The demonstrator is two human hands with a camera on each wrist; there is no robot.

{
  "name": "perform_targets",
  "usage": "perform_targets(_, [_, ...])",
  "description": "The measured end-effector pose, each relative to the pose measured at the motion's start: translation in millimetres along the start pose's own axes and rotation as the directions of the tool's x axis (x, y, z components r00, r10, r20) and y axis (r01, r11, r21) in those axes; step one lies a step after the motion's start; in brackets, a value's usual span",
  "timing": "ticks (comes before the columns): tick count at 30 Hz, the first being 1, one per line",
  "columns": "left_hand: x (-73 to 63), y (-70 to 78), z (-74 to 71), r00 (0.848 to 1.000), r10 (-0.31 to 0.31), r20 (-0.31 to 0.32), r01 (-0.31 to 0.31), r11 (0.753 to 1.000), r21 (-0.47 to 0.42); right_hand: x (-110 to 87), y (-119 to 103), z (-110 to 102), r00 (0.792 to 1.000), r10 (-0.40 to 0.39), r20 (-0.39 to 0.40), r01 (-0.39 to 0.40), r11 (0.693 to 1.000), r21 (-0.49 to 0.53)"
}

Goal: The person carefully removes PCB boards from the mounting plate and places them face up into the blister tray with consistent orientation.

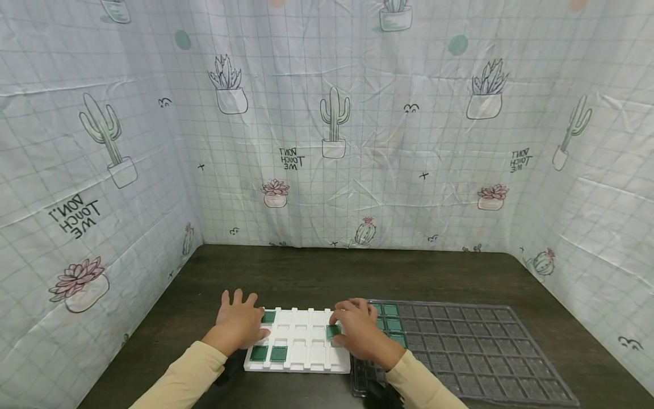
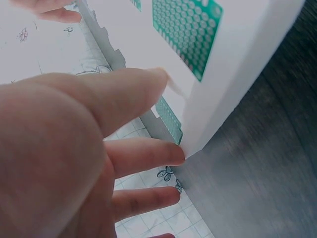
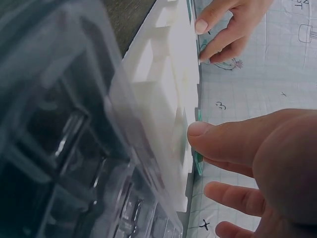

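A white slotted tray (image 1: 319, 367) lies on the dark table in the head view. My left hand (image 1: 239, 322) is at its left end with fingers spread, thumb over the tray and fingertips by its edge. Above the tray's right part, my right hand (image 1: 360, 326) pinches a small green perforated circuit board (image 1: 332, 331) between thumb and fingers. Three more boards sit in the tray's left part: one at the back left (image 1: 268, 317) and two side by side at the front, a left board (image 1: 258, 353) and a right board (image 1: 278, 354). In the right wrist view, the pinched board is mostly hidden behind the thumb (image 3: 200, 130).
To the right lies a clear plastic compartment tray (image 1: 470, 329), its left end close against the white tray and partly under my right forearm. Several green boards (image 1: 394, 324) sit in its left compartments. A patterned cloth (image 1: 332, 187) surrounds the table (image 1: 306, 272) at the back and sides.
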State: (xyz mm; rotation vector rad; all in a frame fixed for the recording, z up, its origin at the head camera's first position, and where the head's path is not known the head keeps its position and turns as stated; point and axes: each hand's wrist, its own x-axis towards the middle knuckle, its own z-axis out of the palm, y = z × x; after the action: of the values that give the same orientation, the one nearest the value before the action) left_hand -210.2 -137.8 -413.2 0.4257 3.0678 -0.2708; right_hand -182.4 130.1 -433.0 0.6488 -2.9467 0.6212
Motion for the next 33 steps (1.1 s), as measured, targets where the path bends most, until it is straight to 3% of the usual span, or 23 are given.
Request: perform_targets(33, [-1.4, 5.4, 5.1, 1.000, -0.022, -0.006, 0.022, 1.000, 0.006, -23.2, 24.9, -3.1, 0.999, -0.003, -0.033, 0.004, 1.000, 0.021])
